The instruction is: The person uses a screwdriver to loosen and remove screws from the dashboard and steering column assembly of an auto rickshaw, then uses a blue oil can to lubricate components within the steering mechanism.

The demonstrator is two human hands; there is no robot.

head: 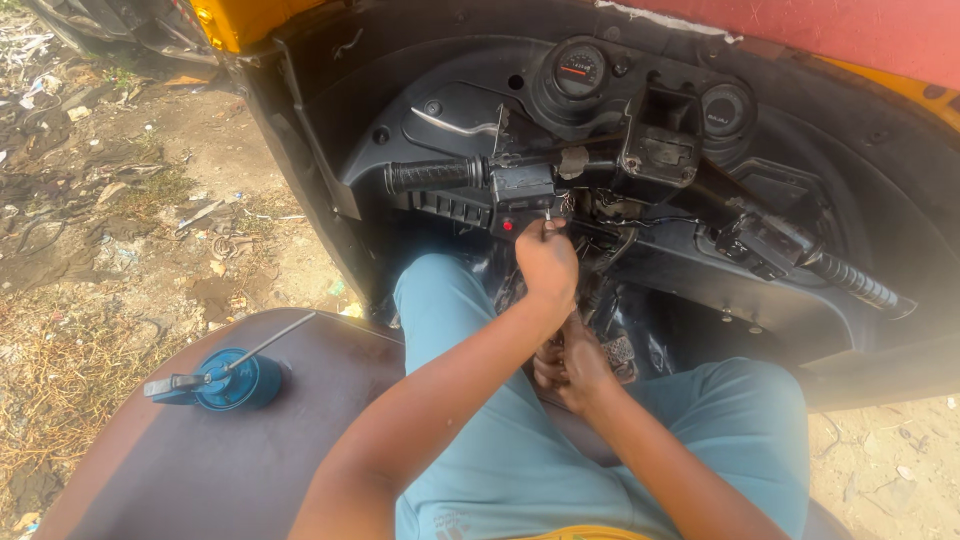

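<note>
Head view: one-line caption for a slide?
Left hand at switch box beneath handlebar; right hand lower; blue oil can on seat.

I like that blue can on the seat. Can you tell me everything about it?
The blue oil can is small and round, and looks like painted metal. A long thin silver spout slants up from its top towards the right, and a dark pump lever sticks out to the left. It stands upright on the brown seat, off to the person's left side. Nothing else touches it; both hands are away at the handlebar area.
</note>
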